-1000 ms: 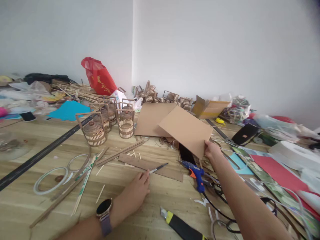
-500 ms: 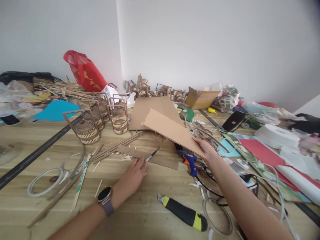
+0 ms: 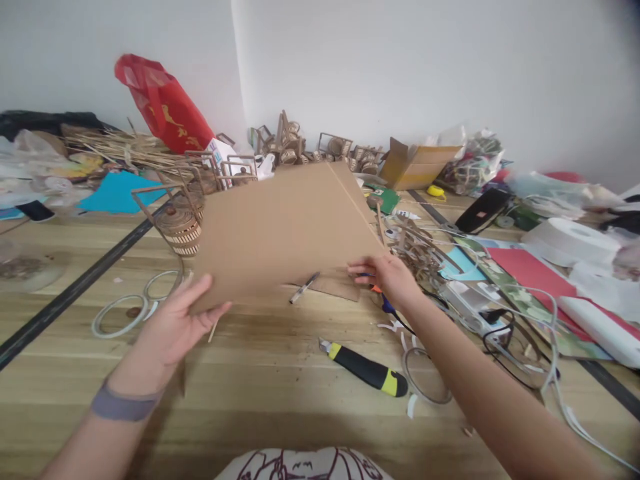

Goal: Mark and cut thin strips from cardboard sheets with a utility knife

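A brown cardboard sheet [image 3: 280,233] is held tilted above the table. My left hand [image 3: 185,317] grips its lower left corner, thumb on the upper face and fingers below. At the lower right corner is my right hand [image 3: 385,277], its fingers against the underside. A pale line runs near the sheet's right side; I cannot tell whether a second piece lies there. Below the sheet are a pen [image 3: 304,288] and a flat brown strip [image 3: 335,285], partly hidden. A black and yellow utility knife [image 3: 365,368] lies nearer me, blade showing. The blue glue gun [image 3: 387,305] is mostly covered by my right hand.
Small woven baskets with handles [image 3: 179,230] stand behind the sheet on the left. White tape rings [image 3: 120,317] lie at left, another ring [image 3: 427,375] at right. A power strip [image 3: 467,300] with cables, a black speaker [image 3: 483,210] and red paper [image 3: 530,270] are at right.
My left hand has left the pen and strip and taken hold of cardboard. The larger sheet is now lifted toward me, covering several baskets. My right hand has moved slightly left and up.
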`<state>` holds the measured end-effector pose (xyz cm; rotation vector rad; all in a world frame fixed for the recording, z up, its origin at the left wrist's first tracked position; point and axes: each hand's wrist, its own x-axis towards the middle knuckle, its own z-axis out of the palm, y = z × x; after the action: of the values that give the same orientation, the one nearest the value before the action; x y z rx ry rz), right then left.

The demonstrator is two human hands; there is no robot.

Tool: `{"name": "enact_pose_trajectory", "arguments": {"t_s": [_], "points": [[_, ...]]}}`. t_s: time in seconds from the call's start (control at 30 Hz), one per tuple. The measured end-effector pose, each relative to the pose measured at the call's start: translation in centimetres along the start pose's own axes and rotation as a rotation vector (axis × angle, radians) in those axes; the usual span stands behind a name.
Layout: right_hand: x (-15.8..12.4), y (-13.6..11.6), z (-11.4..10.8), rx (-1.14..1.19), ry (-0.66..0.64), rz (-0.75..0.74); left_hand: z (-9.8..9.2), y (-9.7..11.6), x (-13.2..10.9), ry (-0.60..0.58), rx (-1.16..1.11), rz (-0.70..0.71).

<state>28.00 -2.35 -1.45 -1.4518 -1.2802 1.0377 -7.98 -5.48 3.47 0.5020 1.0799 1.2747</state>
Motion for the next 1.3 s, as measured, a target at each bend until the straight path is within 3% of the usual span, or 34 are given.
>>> {"name": "enact_pose_trajectory", "arguments": {"t_s": [0.07, 0.17, 0.27, 0.37, 0.57, 0.77, 0.9, 1.0, 1.13, 1.3], "points": [[-0.3, 0.4, 1.5, -0.276, -0.127, -0.153, -0.4, 1.5, -0.8, 0.134, -0.082, 0.035], [-0.4, 1.1, 4.4, -0.656, -0.336, -0.351, -0.7, 2.8, -1.7, 0.214, -0.163, 0.062], [0.5, 1.5, 7.3, -0.949, -0.476, -0.474, -0.7, 2.4, -2.1, 0.235, -0.181, 0.038], [1.5, 1.2, 8.9, -1.167, -0.535, -0.538, -0.8, 1.3, -2.3, 0.248, -0.153, 0.008], [2.2, 0.7, 9.1, -1.388, -0.473, -0.423, -1.6, 0.3, -2.3, 0.255, -0.148, 0.025], [3.3, 0.7, 8.6, -1.381, -0.418, -0.223, -1.9, -0.3, -2.0, 0.165, -0.130, 0.032], [3.0, -0.9, 8.3, -1.373, -0.394, -0.165, -2.1, -0.6, -2.2, 0.161, -0.126, 0.039], [0.8, -3.0, 7.4, -1.374, -0.384, -0.172, -2.3, -0.4, -2.7, 0.198, -0.137, 0.044], [-5.0, -4.3, 5.0, -1.381, -0.398, -0.188, -2.7, -0.1, -3.4, 0.218, -0.141, 0.119], [-13.2, 0.1, 2.6, -1.269, -0.457, -0.342, -2.7, -0.4, -4.3, 0.234, -0.075, 0.134]]}}
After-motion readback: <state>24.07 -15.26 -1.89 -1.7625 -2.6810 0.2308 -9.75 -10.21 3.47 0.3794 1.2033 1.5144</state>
